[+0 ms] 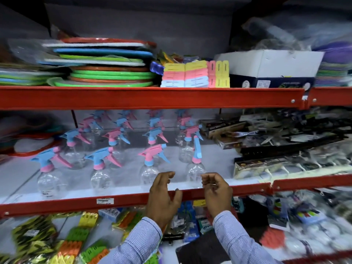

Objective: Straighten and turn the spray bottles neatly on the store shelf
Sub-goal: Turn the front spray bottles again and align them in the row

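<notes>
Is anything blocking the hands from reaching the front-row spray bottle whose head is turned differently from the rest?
Nothing visible does. The right hand and left hand hover empty at the red shelf lip, just in front of the turned bottle. Its neighbour stands apart to the left; the packaged goods lie apart to the right.

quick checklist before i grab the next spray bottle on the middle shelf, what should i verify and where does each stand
1. Both hands free: left hand and right hand hold nothing. Ok.
2. Front-right clear plastic spray bottle with the blue trigger head matches its row: its head is turned a different way from the others. Not ok.
3. Neighbouring clear bottle with the pink trigger head upright, nozzle pointing left. Ok.
4. Front row of four standing upright behind the red metal shelf edge. Ok.
5. Room on the right: the boxed goods lie apart from the bottle. Ok.
6. Back rows aligned: blurred. Cannot tell.
</notes>
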Demonstrator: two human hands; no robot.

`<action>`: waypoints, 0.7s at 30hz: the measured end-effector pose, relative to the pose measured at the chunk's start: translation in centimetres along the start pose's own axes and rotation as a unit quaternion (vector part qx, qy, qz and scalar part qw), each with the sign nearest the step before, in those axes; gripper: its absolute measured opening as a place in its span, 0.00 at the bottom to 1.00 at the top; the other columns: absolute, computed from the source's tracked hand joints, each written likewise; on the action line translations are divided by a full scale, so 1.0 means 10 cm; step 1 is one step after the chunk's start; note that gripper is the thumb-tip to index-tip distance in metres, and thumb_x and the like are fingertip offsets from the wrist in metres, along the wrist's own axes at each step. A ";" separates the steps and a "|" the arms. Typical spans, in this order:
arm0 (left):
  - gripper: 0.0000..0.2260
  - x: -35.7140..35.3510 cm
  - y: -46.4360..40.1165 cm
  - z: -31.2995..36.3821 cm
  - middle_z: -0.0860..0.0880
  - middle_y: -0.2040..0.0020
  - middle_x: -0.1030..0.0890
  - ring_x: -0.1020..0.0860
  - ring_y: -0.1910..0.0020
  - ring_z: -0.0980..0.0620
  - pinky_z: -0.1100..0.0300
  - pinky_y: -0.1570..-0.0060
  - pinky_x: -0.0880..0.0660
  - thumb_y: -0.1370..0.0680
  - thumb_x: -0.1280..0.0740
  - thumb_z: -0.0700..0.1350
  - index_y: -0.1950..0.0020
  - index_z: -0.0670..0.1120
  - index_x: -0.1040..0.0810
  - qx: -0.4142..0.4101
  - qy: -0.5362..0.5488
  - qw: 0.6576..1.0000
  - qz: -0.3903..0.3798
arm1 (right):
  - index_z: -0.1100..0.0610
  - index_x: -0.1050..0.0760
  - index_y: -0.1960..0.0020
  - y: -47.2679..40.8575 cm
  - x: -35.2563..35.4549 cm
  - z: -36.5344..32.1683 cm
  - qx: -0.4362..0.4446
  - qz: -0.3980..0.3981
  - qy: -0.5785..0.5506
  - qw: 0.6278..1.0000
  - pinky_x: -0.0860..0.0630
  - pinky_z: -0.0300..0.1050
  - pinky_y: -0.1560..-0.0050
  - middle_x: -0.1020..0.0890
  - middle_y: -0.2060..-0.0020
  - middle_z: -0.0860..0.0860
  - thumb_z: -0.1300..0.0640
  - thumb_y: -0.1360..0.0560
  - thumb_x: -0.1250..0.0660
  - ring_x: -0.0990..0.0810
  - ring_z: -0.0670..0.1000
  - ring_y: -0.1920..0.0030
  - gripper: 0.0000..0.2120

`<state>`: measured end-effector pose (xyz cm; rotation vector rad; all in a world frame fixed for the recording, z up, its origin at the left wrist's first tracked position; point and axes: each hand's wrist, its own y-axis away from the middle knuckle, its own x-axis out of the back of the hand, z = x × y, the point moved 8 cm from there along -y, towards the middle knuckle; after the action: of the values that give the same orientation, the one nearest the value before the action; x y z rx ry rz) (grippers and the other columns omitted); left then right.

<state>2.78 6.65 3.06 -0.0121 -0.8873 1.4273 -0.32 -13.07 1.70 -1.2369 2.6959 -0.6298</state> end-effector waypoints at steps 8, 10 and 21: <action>0.24 -0.53 -0.11 0.12 0.50 0.38 0.29 0.26 0.42 0.51 0.51 0.41 0.25 0.31 0.31 0.49 0.38 0.50 0.36 0.104 0.008 0.994 -0.030 | 0.56 0.31 0.37 -0.52 -0.15 0.42 -0.079 -0.170 0.060 0.980 0.25 0.46 0.44 0.24 0.40 0.55 0.72 0.31 0.39 0.23 0.55 0.44 0.24; 0.22 -0.58 -0.12 0.17 0.50 0.41 0.30 0.26 0.44 0.51 0.52 0.42 0.25 0.31 0.31 0.49 0.40 0.51 0.34 0.106 -0.011 0.994 -0.018 | 0.56 0.35 0.32 -0.60 -0.28 0.44 -0.084 -0.240 0.080 0.964 0.28 0.48 0.36 0.26 0.36 0.54 0.71 0.30 0.40 0.25 0.56 0.38 0.28; 0.24 -0.71 -0.12 0.29 0.48 0.39 0.29 0.25 0.41 0.48 0.56 0.40 0.27 0.29 0.32 0.47 0.35 0.47 0.31 0.133 -0.052 0.990 0.006 | 0.56 0.30 0.34 -0.68 -0.34 0.49 -0.078 -0.337 0.050 0.937 0.23 0.48 0.41 0.22 0.39 0.53 0.74 0.31 0.44 0.22 0.52 0.42 0.28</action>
<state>3.01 -1.09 2.01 0.2596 -0.7749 1.5598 8.01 -16.10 -0.15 -2.2560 2.3875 -0.5491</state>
